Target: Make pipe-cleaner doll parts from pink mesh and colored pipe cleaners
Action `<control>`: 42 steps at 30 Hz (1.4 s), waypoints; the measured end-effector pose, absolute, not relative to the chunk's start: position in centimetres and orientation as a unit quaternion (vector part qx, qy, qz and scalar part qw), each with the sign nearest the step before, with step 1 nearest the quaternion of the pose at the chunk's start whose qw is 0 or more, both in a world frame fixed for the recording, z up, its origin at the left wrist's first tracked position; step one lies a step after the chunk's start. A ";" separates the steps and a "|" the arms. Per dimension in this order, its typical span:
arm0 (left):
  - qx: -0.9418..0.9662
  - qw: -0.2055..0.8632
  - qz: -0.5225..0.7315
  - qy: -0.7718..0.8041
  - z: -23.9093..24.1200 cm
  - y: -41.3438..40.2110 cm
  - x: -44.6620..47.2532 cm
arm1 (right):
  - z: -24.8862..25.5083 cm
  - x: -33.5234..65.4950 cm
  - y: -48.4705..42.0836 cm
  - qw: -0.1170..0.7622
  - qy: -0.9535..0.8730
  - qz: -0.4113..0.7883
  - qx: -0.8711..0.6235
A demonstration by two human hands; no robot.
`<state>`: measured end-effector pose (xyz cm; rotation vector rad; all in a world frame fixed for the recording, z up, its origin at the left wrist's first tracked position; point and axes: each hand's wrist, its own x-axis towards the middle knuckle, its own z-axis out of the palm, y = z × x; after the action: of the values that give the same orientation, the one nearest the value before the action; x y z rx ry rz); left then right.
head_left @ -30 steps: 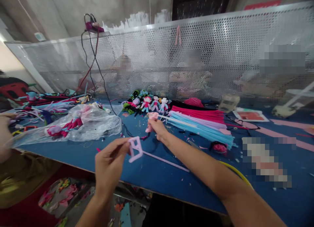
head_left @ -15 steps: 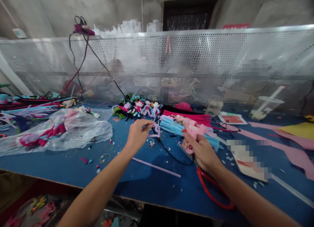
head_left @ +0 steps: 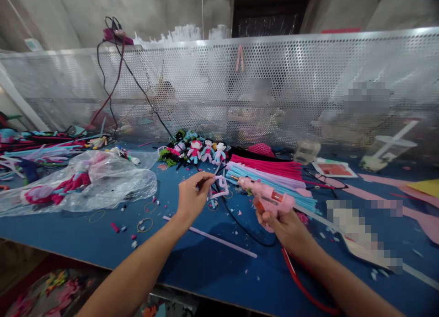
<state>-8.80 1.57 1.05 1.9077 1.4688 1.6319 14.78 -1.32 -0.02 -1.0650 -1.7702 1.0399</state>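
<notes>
My left hand (head_left: 196, 196) pinches a lilac pipe cleaner (head_left: 223, 187) bent into a small angular loop above the blue table. My right hand (head_left: 283, 225) is wrapped round the handle of a pink glue gun (head_left: 265, 199), whose nozzle points left toward the loop with a gap between them. Below the hands a straight lilac pipe cleaner (head_left: 219, 240) lies on the table. Behind the glue gun are bundled pink pipe cleaners (head_left: 264, 167) and light blue pipe cleaners (head_left: 303, 199). Several small dolls (head_left: 207, 151) sit behind the loop.
A clear plastic bag (head_left: 116, 184) with red dolls covers the left side. A perforated metal screen (head_left: 192, 93) closes off the back, with people behind it. A black cable (head_left: 240, 228) and a red-handled tool (head_left: 298, 280) lie by my right hand. A plastic cup (head_left: 394, 145) stands at right.
The glue gun has tilted and its nozzle has swung left, showing more of its side. My left hand still holds the bent loop, slightly lower. The view has shifted a little.
</notes>
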 end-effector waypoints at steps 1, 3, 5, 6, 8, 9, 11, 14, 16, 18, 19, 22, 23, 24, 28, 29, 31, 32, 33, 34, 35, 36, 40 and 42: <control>0.651 0.112 0.559 0.501 1.0 1.5 -8.8 | 0.0 14.7 -1.3 0.403 -0.700 0.417 -0.417; 0.653 0.101 0.559 0.501 1.0 1.5 -8.8 | 0.1 14.6 -1.3 0.402 -0.701 0.422 -0.410; 0.656 0.088 0.560 0.499 1.0 1.4 -8.8 | -0.1 14.7 -1.2 0.396 -0.706 0.420 -0.409; 0.657 0.083 0.559 0.498 1.0 1.3 -8.8 | -0.2 14.7 -1.2 0.394 -0.709 0.418 -0.411; 0.661 0.075 0.558 0.496 1.0 1.3 -8.7 | -0.6 14.9 -1.1 0.392 -0.709 0.416 -0.412; 0.663 0.073 0.557 0.495 1.1 1.2 -8.7 | -0.8 14.9 -1.1 0.393 -0.708 0.418 -0.412; 0.667 0.068 0.555 0.492 1.1 1.1 -8.6 | -1.2 15.0 -1.0 0.391 -0.705 0.424 -0.413; 0.672 0.060 0.553 0.488 1.1 1.0 -8.5 | -1.6 15.0 -1.0 0.384 -0.709 0.424 -0.413; 0.674 0.056 0.552 0.488 1.2 0.9 -8.5 | -1.6 14.9 -1.0 0.381 -0.714 0.421 -0.409; 0.675 0.054 0.551 0.487 1.2 0.8 -8.5 | -1.4 14.8 -1.0 0.379 -0.716 0.420 -0.410; 0.675 0.053 0.552 0.487 1.2 0.8 -8.5 | -1.4 14.8 -1.0 0.379 -0.714 0.420 -0.412; 0.678 0.047 0.550 0.485 1.2 0.8 -8.5 | -1.1 14.7 -1.1 0.380 -0.706 0.425 -0.421; 0.679 0.043 0.550 0.485 1.1 0.8 -8.5 | -1.1 14.7 -1.1 0.380 -0.704 0.426 -0.422; 0.679 0.040 0.550 0.485 1.1 0.8 -8.5 | -1.0 14.7 -1.1 0.380 -0.704 0.425 -0.423; 0.682 0.033 0.547 0.484 1.1 0.7 -8.5 | -1.0 14.7 -1.1 0.381 -0.708 0.423 -0.418; 0.682 0.034 0.546 0.485 1.1 0.7 -8.5 | -1.1 14.7 -1.1 0.381 -0.709 0.424 -0.415; 0.682 0.035 0.544 0.487 1.1 0.7 -8.5 | -1.2 14.7 -1.1 0.382 -0.710 0.430 -0.407; 0.683 0.036 0.542 0.489 1.1 0.7 -8.5 | -1.3 14.7 -1.1 0.382 -0.710 0.433 -0.403; 0.684 0.036 0.540 0.489 1.2 0.6 -8.5 | -1.3 14.7 -1.1 0.382 -0.710 0.435 -0.401; 0.685 0.035 0.539 0.489 1.2 0.6 -8.5 | -1.3 14.7 -1.1 0.381 -0.710 0.435 -0.401; 0.687 0.033 0.538 0.488 1.2 0.6 -8.5 | -1.4 14.7 -1.1 0.380 -0.712 0.435 -0.399; 0.688 0.031 0.537 0.487 1.2 0.6 -8.4 | -1.4 14.7 -1.1 0.379 -0.714 0.434 -0.397; 0.690 0.019 0.539 0.482 1.3 0.5 -8.4 | -1.3 14.7 -1.1 0.368 -0.721 0.438 -0.392; 0.693 0.015 0.536 0.482 1.4 0.5 -8.4 | -1.3 14.6 -1.0 0.368 -0.716 0.442 -0.395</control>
<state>-8.38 0.50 1.36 2.1559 1.5014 1.6687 14.63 -1.01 -1.35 -1.0139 -1.8392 1.1358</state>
